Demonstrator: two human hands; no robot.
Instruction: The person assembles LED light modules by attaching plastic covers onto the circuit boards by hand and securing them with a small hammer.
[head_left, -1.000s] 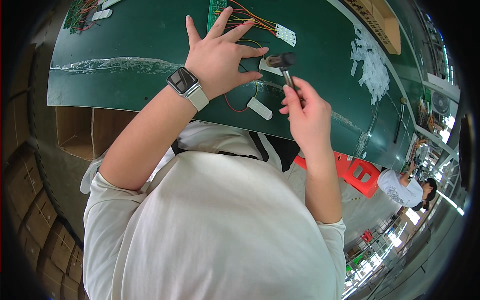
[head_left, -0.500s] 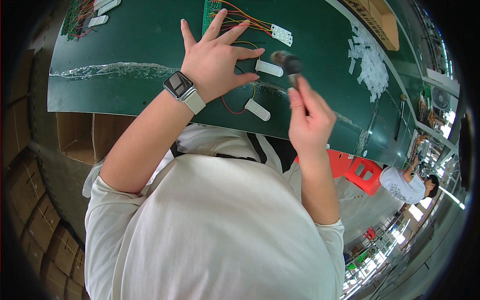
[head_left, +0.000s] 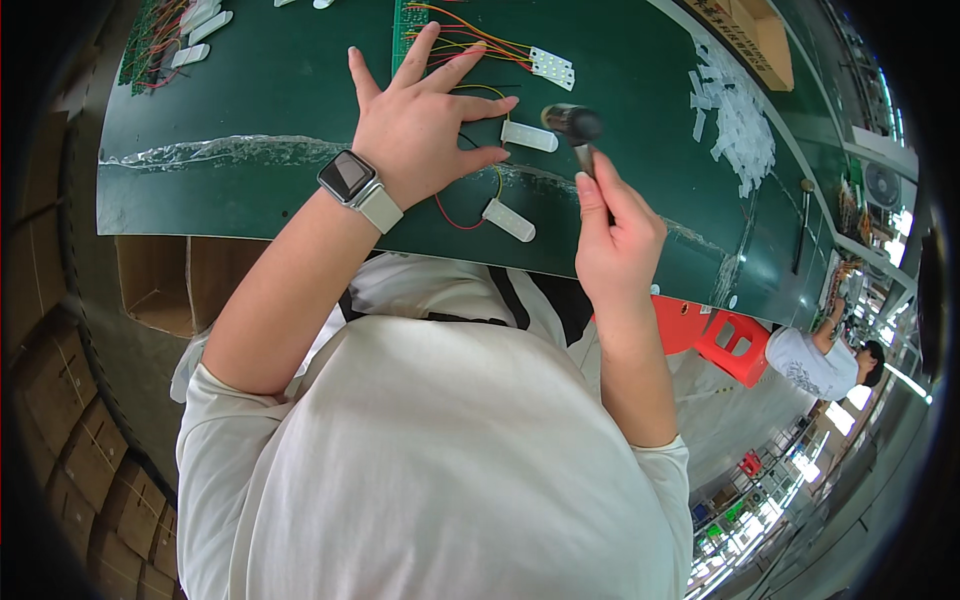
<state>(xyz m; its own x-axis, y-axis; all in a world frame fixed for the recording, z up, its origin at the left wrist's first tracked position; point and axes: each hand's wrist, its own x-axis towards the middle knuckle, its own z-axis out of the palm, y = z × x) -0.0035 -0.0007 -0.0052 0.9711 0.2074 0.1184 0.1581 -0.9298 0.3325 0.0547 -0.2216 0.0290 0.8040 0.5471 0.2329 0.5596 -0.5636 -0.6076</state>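
Observation:
My left hand (head_left: 408, 140) lies open on the green table with its fingers spread, its palm over thin wires. Its thumb and index finger are at the near end of a white oblong LED module (head_left: 529, 136); whether they touch it I cannot tell. In my right hand (head_left: 622, 235) is the handle of a small hammer (head_left: 574, 122), its dark head somewhat blurred just right of that module. Closer to me lies a second white module (head_left: 510, 220) on red and yellow wires. Past my left fingertips are a green circuit board (head_left: 408, 22) and a white LED board (head_left: 552, 68).
More wired boards (head_left: 140, 62) and white modules (head_left: 189, 55) lie at the far left. A heap of clear plastic pieces (head_left: 740, 135) and a dark rod (head_left: 803, 225) are on the right. A cardboard box (head_left: 750, 35) stands far right. Red stools (head_left: 735, 347) and a person (head_left: 815, 362) appear beyond the table.
The view has shifted slightly, so the table things appear a little farther left. The hammer head is slightly farther from the white module. My left hand keeps its spread pose.

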